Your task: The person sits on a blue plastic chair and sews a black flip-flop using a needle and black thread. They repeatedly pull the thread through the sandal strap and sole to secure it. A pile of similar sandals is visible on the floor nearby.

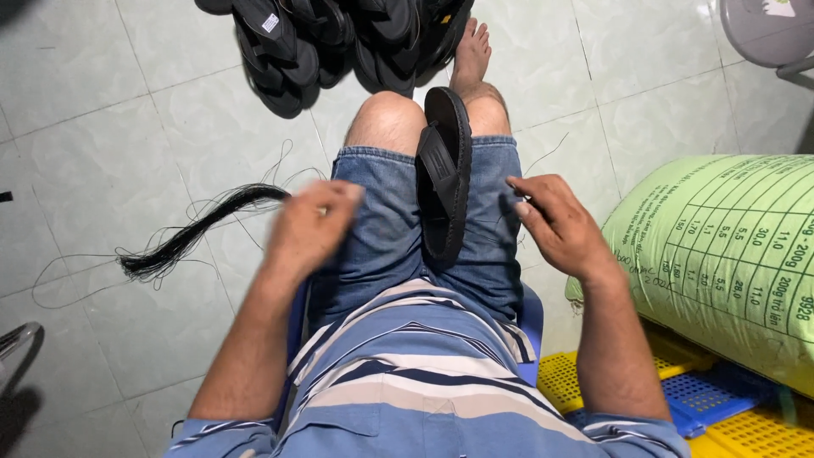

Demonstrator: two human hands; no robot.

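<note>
A black sandal stands on edge, wedged between my thighs, sole facing right. My left hand is blurred just left of it over my left thigh. Its fingers are pinched together at the end of a bundle of black thread that trails off across the floor. My right hand hovers to the right of the sandal with fingers curled, pinching something small and dark at the thumb. A thin thread strand curves away above it. Neither hand touches the sandal.
A pile of black sandals lies on the tiled floor by my bare foot. A large green sack rests on yellow and blue plastic crates at my right. A grey stool stands at the top right. I sit on a blue chair.
</note>
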